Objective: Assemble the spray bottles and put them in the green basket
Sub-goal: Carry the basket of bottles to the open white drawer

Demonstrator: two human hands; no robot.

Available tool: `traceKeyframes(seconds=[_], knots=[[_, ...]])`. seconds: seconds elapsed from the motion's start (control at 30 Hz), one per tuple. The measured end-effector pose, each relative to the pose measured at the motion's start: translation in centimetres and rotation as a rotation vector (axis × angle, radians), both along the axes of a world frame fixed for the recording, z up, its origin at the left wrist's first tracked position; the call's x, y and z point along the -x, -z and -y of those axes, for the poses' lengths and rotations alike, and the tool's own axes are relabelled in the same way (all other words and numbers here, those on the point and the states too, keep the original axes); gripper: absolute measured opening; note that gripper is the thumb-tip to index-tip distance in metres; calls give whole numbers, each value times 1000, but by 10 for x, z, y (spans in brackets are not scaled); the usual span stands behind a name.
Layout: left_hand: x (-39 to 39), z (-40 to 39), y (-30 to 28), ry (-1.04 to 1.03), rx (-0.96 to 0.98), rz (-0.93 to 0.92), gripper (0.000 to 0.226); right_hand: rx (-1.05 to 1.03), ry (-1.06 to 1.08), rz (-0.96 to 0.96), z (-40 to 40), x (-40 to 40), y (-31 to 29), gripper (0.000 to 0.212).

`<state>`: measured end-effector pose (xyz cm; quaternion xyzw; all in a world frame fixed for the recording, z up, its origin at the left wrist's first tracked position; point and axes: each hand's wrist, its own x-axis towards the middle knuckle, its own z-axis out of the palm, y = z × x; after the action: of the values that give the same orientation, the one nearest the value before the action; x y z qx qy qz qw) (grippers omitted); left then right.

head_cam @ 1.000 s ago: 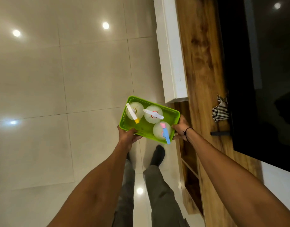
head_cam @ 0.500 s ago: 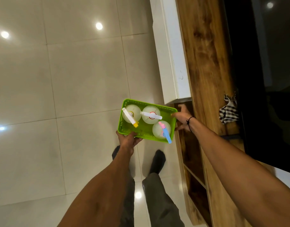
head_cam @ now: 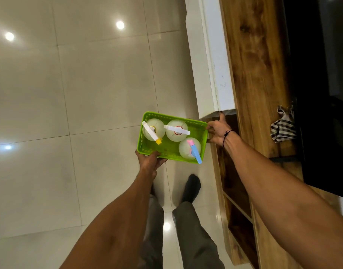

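I hold the green basket [head_cam: 202,133] in the air above the tiled floor, seen from above. Three pale spray bottles stand upright in it. One has a white and yellow sprayer [head_cam: 151,133], one a white sprayer [head_cam: 177,130], one a pink and blue sprayer [head_cam: 194,152]. My left hand [head_cam: 148,162] grips the basket's near left edge. My right hand [head_cam: 218,131] grips its right end, with the fingers stretched toward the cabinet edge.
A wooden cabinet [head_cam: 256,74] with open shelves [head_cam: 234,181] runs along the right. A white cabinet front [head_cam: 211,65] ends just beyond my right hand. A checked cloth [head_cam: 283,126] lies on the wooden top. A dark screen [head_cam: 325,84] is at far right.
The basket has moved forward and to the right, closer to the end of the white cabinet front. My right hand has shifted from the basket's near right corner to its right end.
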<state>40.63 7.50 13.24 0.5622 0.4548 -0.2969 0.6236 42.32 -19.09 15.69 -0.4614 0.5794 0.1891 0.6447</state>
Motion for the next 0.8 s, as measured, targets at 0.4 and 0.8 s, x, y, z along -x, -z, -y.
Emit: traceKeyframes(seconds=[0.4,0.8], knots=[[9,-24,-1,-38,0,2,73,16,-132,10,-24,-3,0,95],[12,-53,-11,-95,-6,-13,69,62,-453,-20,-60,-19,-5,91]])
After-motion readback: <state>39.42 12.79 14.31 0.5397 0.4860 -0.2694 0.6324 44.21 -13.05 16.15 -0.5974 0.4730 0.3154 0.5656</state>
